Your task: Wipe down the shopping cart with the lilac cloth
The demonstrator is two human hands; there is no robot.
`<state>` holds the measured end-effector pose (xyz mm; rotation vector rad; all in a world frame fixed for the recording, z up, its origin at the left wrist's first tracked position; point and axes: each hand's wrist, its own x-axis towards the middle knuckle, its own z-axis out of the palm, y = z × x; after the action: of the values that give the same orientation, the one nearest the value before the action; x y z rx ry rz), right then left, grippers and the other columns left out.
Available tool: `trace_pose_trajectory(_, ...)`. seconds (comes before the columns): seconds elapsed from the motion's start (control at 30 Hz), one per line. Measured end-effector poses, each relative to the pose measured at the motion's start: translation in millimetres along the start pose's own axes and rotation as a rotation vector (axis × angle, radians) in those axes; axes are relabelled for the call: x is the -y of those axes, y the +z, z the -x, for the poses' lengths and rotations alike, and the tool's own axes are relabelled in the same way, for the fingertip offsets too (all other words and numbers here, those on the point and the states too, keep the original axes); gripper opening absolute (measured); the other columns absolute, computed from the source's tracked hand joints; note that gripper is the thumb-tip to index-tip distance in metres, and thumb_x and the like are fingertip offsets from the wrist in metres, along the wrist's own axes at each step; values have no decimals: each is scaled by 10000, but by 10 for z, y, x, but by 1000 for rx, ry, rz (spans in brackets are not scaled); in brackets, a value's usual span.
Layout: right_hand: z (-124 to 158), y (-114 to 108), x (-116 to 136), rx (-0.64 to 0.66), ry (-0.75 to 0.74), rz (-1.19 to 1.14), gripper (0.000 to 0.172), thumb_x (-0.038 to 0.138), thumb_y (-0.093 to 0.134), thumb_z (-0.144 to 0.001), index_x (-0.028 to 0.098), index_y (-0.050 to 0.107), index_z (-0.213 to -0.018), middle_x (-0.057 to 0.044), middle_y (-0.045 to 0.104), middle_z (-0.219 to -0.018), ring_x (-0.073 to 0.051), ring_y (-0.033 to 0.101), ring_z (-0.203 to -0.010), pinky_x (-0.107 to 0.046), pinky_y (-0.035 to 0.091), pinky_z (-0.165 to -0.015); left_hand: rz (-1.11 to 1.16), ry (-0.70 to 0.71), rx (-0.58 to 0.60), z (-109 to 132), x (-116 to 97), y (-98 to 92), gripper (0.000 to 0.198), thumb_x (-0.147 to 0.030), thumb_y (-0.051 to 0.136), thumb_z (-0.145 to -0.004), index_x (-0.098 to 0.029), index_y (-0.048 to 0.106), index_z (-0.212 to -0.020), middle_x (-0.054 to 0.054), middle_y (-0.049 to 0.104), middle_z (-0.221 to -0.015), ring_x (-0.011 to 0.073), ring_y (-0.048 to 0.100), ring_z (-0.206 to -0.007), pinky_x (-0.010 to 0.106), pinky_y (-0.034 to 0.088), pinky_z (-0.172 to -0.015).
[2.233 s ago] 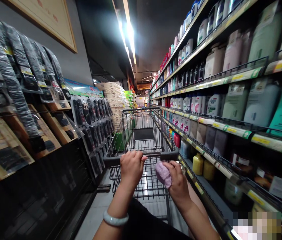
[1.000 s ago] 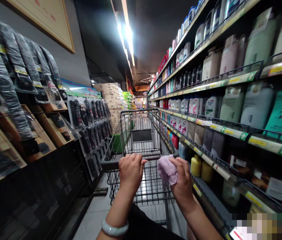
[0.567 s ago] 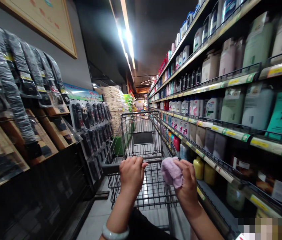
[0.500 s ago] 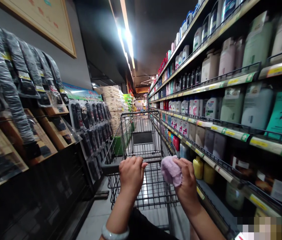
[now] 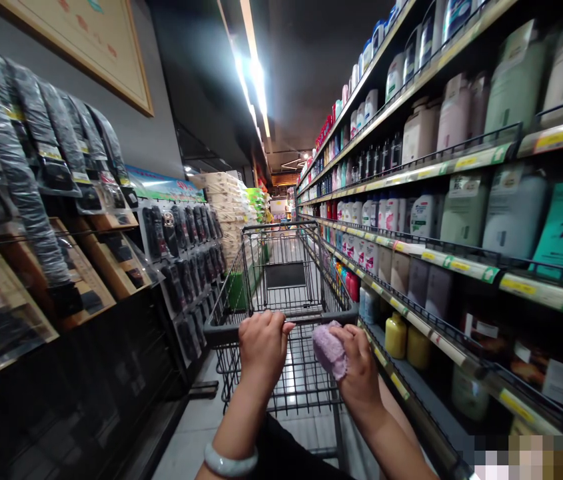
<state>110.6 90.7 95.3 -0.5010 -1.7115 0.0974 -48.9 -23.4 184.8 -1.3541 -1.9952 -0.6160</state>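
A wire shopping cart [image 5: 286,275] stands in front of me, its basket showing bare mesh. My left hand [image 5: 262,347] is wrapped round the cart's dark handle [image 5: 224,333], and a pale bangle [image 5: 230,461] sits on that wrist. Bunched in my right hand [image 5: 361,363] is a fluffy light purple cloth [image 5: 330,349], just behind the right part of the handle. The fingers of that hand are curled over the cloth's edge.
Shelves of bottles [image 5: 466,212] line the right side, close to the cart. On the left hang wrapped belts [image 5: 41,147] and a rack of dark packaged goods [image 5: 176,233]. Stacked goods [image 5: 218,207] stand farther down the aisle.
My right hand has moved left and slightly down with the purple cloth, uncovering the right end of the handle. My left hand has stayed on the handle.
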Motion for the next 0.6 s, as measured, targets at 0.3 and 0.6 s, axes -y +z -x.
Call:
trace_pose_trajectory(0.3, -91, 145, -156, 56, 78, -16, 413, 81, 510, -894, 263, 610, -1251, -87, 568, -1227, -222, 616, -1128, -396, 553, -954, 20, -17, 37, -167, -48, 117, 294, -409, 469, -1024, -231, 643, -867, 37, 670, -880, 244, 560, -894, 392, 295, -823)
trace_pose_trajectory(0.6, -426, 18, -89, -131, 80, -83, 387, 170, 540, -917, 239, 580, -1295, -107, 585, -1252, -246, 587, -1193, -449, 517, -1033, 57, -34, 41, -271, -224, 254, 260, -377, 470, -1023, -220, 646, -913, 52, 689, -939, 254, 584, -943, 408, 331, -855)
